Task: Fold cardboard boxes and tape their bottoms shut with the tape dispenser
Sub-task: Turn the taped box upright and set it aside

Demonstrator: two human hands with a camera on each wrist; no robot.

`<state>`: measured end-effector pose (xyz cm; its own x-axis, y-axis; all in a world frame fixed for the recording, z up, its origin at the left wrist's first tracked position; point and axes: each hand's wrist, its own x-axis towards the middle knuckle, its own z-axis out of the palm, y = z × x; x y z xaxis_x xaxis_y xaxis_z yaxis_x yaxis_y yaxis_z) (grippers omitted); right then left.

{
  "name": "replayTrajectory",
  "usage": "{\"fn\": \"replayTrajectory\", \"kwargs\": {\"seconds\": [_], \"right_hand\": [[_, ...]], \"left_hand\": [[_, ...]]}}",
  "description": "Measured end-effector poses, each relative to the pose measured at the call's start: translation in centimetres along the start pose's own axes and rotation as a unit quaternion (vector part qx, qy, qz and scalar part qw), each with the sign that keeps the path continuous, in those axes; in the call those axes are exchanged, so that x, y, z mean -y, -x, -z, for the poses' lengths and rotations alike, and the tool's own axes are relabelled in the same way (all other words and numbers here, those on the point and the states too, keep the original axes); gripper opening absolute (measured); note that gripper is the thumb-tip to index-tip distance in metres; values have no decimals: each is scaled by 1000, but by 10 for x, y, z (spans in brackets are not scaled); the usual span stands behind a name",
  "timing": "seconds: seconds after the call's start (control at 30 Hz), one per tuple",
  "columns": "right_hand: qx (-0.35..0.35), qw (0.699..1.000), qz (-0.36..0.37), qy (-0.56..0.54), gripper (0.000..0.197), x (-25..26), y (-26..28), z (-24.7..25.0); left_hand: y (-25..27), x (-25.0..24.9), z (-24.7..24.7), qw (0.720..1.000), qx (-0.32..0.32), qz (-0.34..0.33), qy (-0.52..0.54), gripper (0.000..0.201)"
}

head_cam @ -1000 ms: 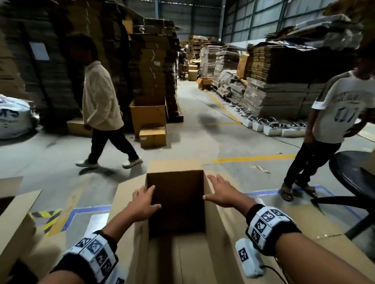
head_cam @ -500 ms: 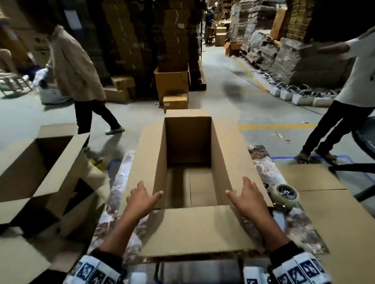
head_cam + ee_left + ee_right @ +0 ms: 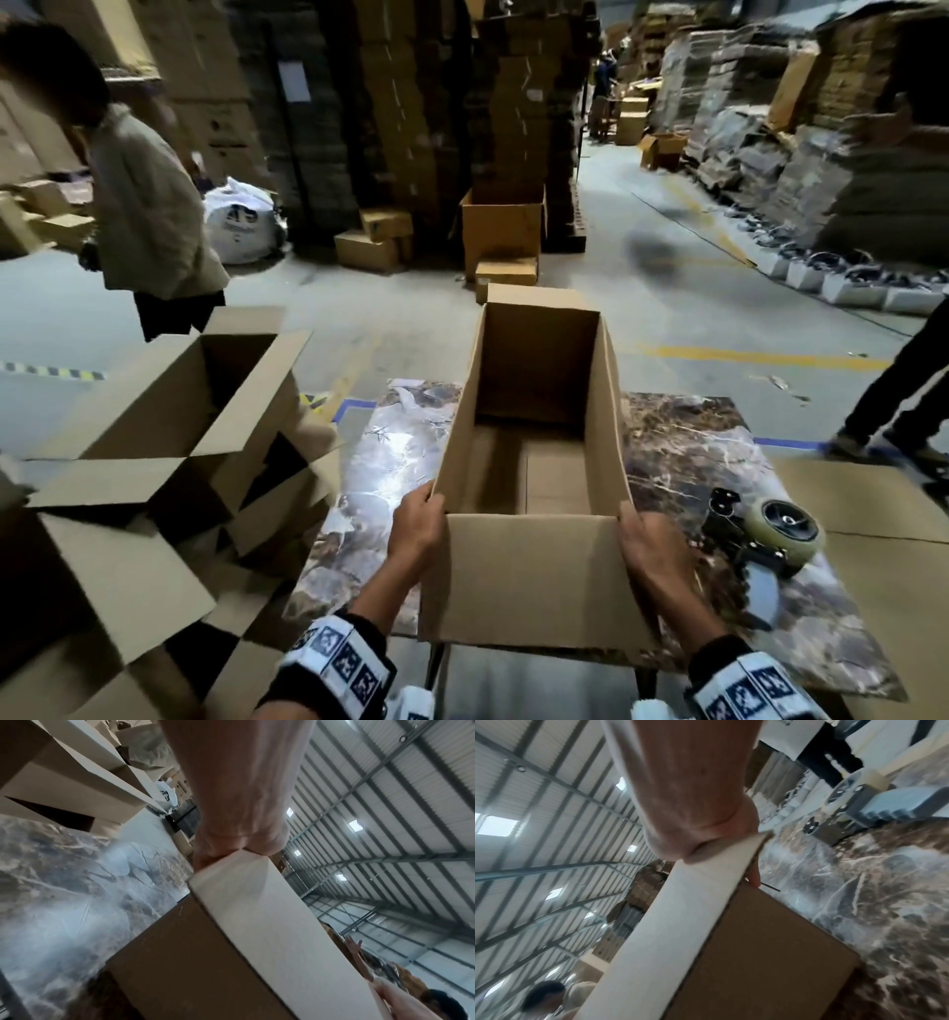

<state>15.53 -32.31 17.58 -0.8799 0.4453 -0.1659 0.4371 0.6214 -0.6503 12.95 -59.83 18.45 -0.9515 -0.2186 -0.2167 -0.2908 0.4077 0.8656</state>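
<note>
box [image 3: 534,575] centre frame | left hand [image 3: 416,529] + right hand [image 3: 649,547] both clamped on near corners, prob to lift it | dispenser [image 3: 760,534] idle right

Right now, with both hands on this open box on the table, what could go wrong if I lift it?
1. The tape dispenser lies on the marble table just right of the box; swinging that way could knock it off.
2. The left hand and right hand grip only the near corners, so the far end may sag or tip.
</note>
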Motion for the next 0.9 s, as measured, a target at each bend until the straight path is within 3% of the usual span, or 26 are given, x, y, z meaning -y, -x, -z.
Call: {"fn": "replayTrajectory", "kwargs": {"seconds": [0.17,0.37,0.47,0.73,0.9], "right_hand": [[0,993,117,-19,51,55,18,-19],[43,977,202,-58,48,151,29,-91],[74,967,234,-74,50,207,44,-129],[159,917,362,-55,44,349,80,-240],[194,893,401,-58,39,414,103,-304]], "left_hand": [[2,9,62,997,-64,-36,11,43],[-6,35,164,983,-172,-45,52,48],[-22,62,217,970,-237,-31,52,35],[-44,127,356,935,-349,27,62,33],[-49,157,432,914,-396,64,64,54]]}}
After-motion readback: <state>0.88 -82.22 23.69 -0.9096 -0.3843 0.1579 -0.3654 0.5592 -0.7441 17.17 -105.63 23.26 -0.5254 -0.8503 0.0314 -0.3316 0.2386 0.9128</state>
